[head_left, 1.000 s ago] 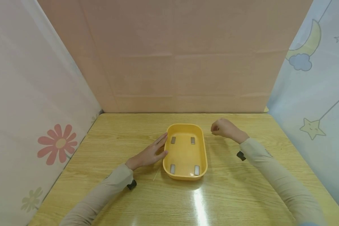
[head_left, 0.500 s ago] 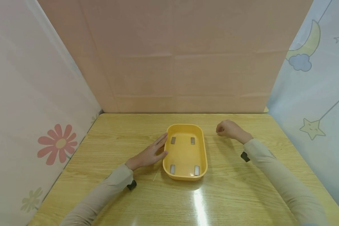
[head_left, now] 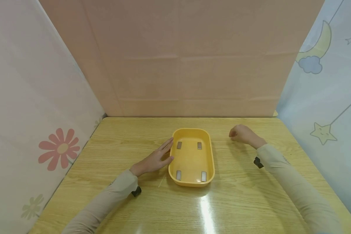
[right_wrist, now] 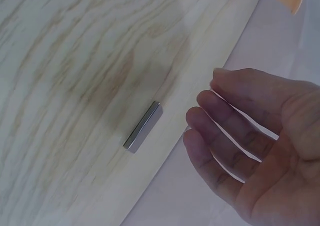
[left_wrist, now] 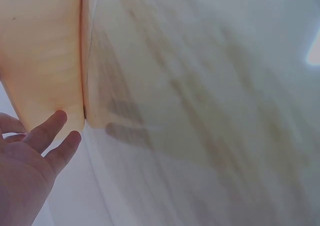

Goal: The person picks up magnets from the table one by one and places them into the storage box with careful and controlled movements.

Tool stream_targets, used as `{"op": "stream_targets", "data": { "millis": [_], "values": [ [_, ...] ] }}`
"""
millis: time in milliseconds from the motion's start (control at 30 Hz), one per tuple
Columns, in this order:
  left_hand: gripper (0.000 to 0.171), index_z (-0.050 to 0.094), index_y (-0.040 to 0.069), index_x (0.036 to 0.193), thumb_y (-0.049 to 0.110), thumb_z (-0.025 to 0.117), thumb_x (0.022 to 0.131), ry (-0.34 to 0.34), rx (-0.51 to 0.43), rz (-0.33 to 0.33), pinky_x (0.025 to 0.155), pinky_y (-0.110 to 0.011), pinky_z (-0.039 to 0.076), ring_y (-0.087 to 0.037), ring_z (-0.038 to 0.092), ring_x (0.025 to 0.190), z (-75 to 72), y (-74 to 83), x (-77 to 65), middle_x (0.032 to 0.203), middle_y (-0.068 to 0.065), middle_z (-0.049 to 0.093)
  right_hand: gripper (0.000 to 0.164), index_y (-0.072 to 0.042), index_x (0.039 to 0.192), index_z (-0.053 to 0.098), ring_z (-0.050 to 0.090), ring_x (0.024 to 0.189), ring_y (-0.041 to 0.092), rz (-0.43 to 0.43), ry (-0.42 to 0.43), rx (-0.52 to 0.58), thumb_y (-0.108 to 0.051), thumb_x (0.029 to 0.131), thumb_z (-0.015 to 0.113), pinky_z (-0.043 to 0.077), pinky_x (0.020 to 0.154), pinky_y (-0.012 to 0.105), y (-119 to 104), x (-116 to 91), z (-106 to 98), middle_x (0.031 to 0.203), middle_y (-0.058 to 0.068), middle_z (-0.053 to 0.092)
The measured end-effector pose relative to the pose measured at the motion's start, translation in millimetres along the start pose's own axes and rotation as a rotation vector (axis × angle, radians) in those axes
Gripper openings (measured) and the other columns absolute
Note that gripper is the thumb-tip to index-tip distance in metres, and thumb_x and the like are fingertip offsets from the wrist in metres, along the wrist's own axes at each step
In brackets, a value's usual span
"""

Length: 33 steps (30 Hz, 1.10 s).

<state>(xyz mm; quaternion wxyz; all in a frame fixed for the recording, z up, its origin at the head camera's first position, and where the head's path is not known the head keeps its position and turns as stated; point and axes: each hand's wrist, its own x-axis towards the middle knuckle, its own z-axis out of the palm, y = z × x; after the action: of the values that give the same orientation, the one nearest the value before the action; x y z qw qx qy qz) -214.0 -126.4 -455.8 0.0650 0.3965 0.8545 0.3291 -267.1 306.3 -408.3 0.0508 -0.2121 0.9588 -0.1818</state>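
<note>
A yellow plastic tray (head_left: 190, 159) sits mid-table, with several small silver rectangular metal pieces (head_left: 203, 176) near its corners. My left hand (head_left: 154, 159) rests against the tray's left wall, fingers extended and the fingertips right at the rim. To the right of the tray, my right hand (head_left: 243, 134) is held low over the tabletop, its fingers loosely bent with nothing between them. In the right wrist view, a silver metal bar (right_wrist: 143, 127) lies on the wood just off those fingertips; the hand hides it from the head view.
The wooden table (head_left: 117, 139) ends at a pinkish backdrop (head_left: 178, 65). Patterned cloths hang on both sides, one with a red flower (head_left: 61, 149). A thin pale line (head_left: 162, 180) shows on the wood by the tray's lower left.
My right hand has moved rightward, farther from the tray, and its bent fingers look a little looser. The left hand and the tray have stayed in place.
</note>
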Motion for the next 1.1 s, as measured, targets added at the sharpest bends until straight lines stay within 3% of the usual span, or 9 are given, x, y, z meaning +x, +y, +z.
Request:
{"op": "stream_targets", "data": {
  "millis": [567, 733, 1100],
  "values": [
    [0.073, 0.009, -0.002, 0.157, 0.036, 0.046, 0.106, -0.014, -0.02, 0.001, 0.114, -0.052, 0.023, -0.031, 0.009, 0.149, -2.6, 4.1, -0.1, 0.166, -0.008, -0.002, 0.014, 0.01, 0.099, 0.071, 0.064, 0.087, 0.039, -0.016, 0.044, -0.064, 0.003, 0.086, 0.072, 0.053, 0.078, 0.052, 20.0, -11.8, 0.4, 0.094, 0.02, 0.07],
    [0.073, 0.01, -0.002, 0.157, 0.037, 0.046, 0.106, -0.013, -0.02, -0.003, 0.115, -0.052, 0.022, -0.031, 0.009, 0.149, -2.5, 4.2, 0.0, 0.166, -0.007, -0.002, 0.018, 0.011, 0.101, 0.07, 0.063, 0.089, 0.04, 0.01, 0.028, -0.034, 0.004, 0.085, 0.073, 0.052, 0.079, 0.053, 25.2, -14.1, 1.1, 0.096, 0.023, 0.069],
    [0.073, 0.008, -0.001, 0.157, 0.037, 0.045, 0.106, -0.016, -0.024, -0.005, 0.115, -0.052, 0.022, -0.029, 0.008, 0.149, -1.5, 2.6, -0.7, 0.166, -0.007, -0.003, 0.008, 0.004, 0.092, 0.073, 0.064, 0.091, 0.041, 0.025, 0.008, -0.003, 0.007, 0.085, 0.071, 0.052, 0.08, 0.055, 35.0, -16.3, 4.4, 0.092, 0.017, 0.071]
  ]
}}
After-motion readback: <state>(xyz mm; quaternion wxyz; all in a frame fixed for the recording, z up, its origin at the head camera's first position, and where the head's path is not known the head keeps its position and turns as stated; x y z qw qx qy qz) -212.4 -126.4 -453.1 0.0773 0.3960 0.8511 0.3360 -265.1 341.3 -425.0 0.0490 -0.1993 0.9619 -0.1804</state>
